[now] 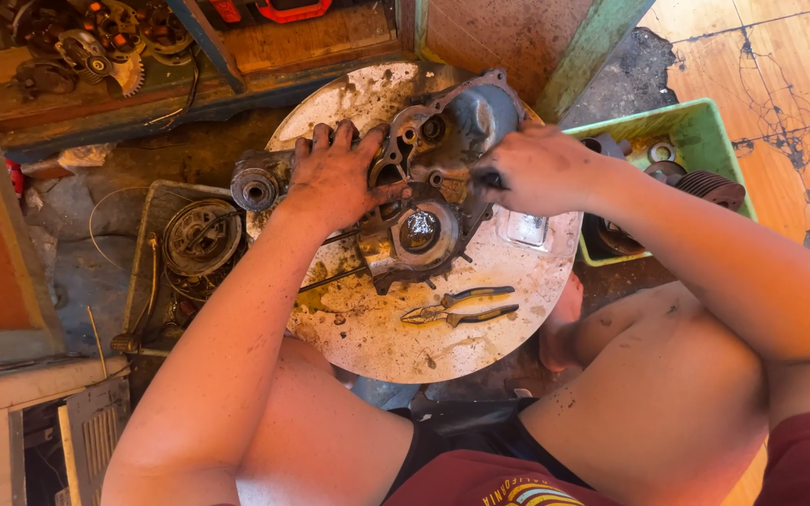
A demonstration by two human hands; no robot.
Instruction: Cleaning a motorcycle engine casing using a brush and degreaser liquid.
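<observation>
A greasy grey engine crankcase point(442, 141) lies on a round, dirty white board point(377, 337). My left hand point(335, 178) presses flat on the left part of the case, fingers spread, beside a cylindrical housing point(255, 186). My right hand point(536, 169) is closed around a dark tool handle point(491, 180) at the case's right side; the tool's tip is hidden. A round bearing opening point(421, 230) shows in the case below my hands.
Pliers point(457, 307) lie on the board near me. A green plastic bin point(696, 126) with engine parts stands on the right. A tray with a round flywheel part point(201, 236) is at left. Gears point(105, 47) rest on a wooden shelf behind.
</observation>
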